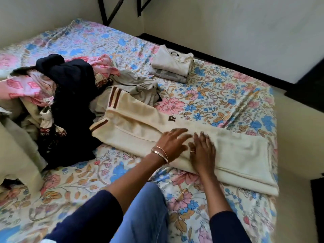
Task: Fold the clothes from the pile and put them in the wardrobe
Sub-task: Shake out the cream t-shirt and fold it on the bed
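Both hands lie flat with fingers straight, gripping nothing: left hand [172, 142] and right hand [204, 153] press side by side on the cream track pants with brown side stripes [136, 123], stretched across the floral bedsheet [219, 92]. Just left of those is the messy pile of pink, navy and beige clothes [57, 95]. Two folded pale tops [171, 64] sit stacked further back, well apart from the hands.

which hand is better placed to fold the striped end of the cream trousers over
Left, probably. The left hand lies flat on the cream trousers nearer their striped end; the right hand presses toward the other end.
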{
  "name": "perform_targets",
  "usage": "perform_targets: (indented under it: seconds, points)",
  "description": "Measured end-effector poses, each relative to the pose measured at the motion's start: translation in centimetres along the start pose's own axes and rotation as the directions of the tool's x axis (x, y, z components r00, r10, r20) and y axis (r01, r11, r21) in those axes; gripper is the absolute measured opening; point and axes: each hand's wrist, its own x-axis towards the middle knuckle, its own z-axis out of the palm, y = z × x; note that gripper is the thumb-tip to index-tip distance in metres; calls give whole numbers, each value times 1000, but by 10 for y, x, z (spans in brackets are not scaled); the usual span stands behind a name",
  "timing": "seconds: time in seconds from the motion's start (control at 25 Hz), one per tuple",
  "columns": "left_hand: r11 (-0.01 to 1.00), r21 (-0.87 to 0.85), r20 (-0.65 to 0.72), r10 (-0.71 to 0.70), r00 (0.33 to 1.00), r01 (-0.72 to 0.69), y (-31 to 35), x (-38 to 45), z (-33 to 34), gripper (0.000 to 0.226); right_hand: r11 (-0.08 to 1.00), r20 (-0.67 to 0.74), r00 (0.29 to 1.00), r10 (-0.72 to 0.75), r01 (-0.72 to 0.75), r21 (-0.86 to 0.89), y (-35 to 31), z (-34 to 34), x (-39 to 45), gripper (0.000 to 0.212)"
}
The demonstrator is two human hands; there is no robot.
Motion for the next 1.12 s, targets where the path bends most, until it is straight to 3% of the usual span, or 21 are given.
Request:
perform_targets:
  seconds: [0.08,0.12,0.24,0.32,0.48,0.6,0.76,0.96,1.04,1.08,1.12]
  points:
    - [996,18,277,-91,957,89,38,-8,23,62,995,20,997,80,-79,-60,36,-12,-13,55]
    - [989,77,345,-143,927,124,52,-12,34,63,989,9,991,133,-132,-69,59,-22,-20,52]
    - [971,184,320,-208,924,155,66,-25,48,56,934,-121,926,357,-352,62,115,-56,-38,49]
    - [966,216,306,-205,930,142,69,-26,48,56,815,-190,795,576,-543,200,142,-75,-45,49]
    - [947,314,331,-178,927,70,97,-25,50,80,613,30,625,780,-773,164,165,-89,-39,71]
    - [934,356,366,-155,918,16,121,-23,55,89,484,151,538,829,-827,287,174,-98,-29,78]
    - [951,310,420,-161,893,26,127,-18,60,87,481,211,630,747,-732,483,189,-116,-25,72]
    - [941,312,437,-22,899,-129,123,-22,64,85,468,191,780,596,-531,706,165,-141,-12,57]
    - [984,169,403,-23,915,-49,122,-16,53,88,517,121,853,508,-414,749,135,-153,-3,53]
    - [997,-5,345,-72,936,79,119,-8,42,85,572,95,886,454,-372,731,115,-159,2,53]
    - [943,-254,261,-150,954,217,115,-2,28,75,641,75,912,403,-340,688,95,-163,8,53]
